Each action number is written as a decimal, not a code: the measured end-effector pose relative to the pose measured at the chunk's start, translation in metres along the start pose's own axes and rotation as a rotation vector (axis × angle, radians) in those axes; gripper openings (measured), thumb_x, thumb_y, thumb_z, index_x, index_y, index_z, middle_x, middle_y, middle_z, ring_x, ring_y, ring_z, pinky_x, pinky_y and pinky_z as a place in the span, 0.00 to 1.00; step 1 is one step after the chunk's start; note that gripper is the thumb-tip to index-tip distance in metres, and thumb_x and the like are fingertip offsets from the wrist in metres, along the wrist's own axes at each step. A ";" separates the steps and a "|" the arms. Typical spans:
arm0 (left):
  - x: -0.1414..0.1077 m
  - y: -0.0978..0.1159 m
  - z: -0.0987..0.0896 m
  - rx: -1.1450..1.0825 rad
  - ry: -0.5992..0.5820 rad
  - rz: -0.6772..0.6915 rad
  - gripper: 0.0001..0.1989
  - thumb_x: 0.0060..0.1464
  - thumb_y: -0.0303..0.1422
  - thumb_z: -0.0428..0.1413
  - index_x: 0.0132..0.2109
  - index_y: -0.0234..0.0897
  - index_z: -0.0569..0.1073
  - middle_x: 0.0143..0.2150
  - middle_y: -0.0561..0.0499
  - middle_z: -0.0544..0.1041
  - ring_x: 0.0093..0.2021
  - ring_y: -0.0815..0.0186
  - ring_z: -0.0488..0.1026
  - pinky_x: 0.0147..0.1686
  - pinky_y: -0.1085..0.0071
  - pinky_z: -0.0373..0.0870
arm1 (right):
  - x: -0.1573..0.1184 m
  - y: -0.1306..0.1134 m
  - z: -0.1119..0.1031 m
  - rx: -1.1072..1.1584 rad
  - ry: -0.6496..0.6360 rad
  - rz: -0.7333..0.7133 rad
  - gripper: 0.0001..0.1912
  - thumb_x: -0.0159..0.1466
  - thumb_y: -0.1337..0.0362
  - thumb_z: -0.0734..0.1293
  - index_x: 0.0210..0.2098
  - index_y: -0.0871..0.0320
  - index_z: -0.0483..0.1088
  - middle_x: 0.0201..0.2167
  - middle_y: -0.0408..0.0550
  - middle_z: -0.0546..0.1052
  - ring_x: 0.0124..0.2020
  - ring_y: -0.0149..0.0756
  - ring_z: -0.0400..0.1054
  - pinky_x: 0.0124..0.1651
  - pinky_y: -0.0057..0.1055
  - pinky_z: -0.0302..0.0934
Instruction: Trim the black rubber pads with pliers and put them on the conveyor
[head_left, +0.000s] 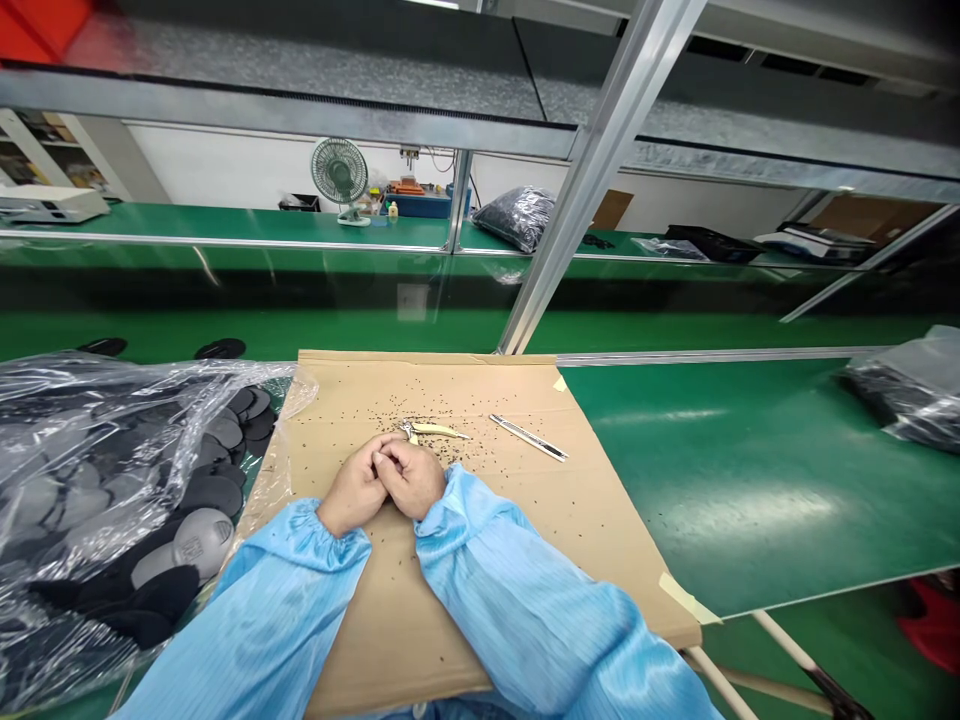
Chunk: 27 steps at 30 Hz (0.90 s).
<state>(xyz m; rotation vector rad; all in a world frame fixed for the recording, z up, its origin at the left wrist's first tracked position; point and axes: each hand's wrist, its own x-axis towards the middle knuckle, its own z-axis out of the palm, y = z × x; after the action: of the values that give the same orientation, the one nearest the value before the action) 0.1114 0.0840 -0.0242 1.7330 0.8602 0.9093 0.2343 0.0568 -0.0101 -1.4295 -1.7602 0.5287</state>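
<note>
My left hand [360, 486] and my right hand [409, 476] meet over a cardboard sheet [480, 560], both with fingers closed and touching each other. Whatever may be between the fingers is hidden. Just beyond the knuckles lie small cutting pliers with pale yellow handles [436, 430], partly covered by the hands. A slim utility knife [528, 438] rests on the cardboard to the right, apart from my right hand. Tiny black bits [420, 405] are scattered around the pliers and hands. Light blue sleeves cover both forearms.
At left, a clear plastic bag [150, 420] spreads over many dark oval pieces [212, 494], overlapping the cardboard's edge. A metal post [570, 220] rises behind the cardboard. The green bench [720, 470] extends right to another plastic bag [915, 390]. A fan [340, 172] stands farther back.
</note>
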 end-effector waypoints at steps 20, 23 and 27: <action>0.002 0.007 0.002 -0.062 0.056 0.032 0.22 0.46 0.21 0.51 0.51 0.31 0.69 0.48 0.43 0.74 0.49 0.61 0.71 0.52 0.63 0.67 | 0.002 0.000 -0.004 0.060 -0.010 -0.063 0.13 0.64 0.61 0.59 0.27 0.57 0.70 0.22 0.43 0.72 0.25 0.31 0.64 0.30 0.26 0.54; 0.003 0.008 0.002 -0.065 0.057 0.047 0.22 0.45 0.20 0.52 0.50 0.31 0.69 0.47 0.44 0.75 0.47 0.62 0.72 0.51 0.65 0.68 | 0.004 0.002 -0.004 0.060 -0.018 -0.063 0.15 0.65 0.59 0.58 0.27 0.57 0.70 0.23 0.44 0.73 0.25 0.32 0.66 0.30 0.27 0.56; 0.004 0.003 0.002 -0.044 0.071 0.077 0.22 0.44 0.20 0.52 0.50 0.32 0.70 0.45 0.45 0.76 0.45 0.62 0.73 0.49 0.66 0.69 | 0.006 0.008 -0.003 0.054 -0.051 -0.065 0.17 0.65 0.55 0.57 0.29 0.57 0.71 0.24 0.45 0.74 0.26 0.35 0.67 0.31 0.28 0.58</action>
<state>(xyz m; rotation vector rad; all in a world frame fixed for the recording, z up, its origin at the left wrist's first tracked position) 0.1158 0.0856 -0.0208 1.7143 0.8179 1.0387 0.2411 0.0641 -0.0127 -1.3271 -1.8122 0.5781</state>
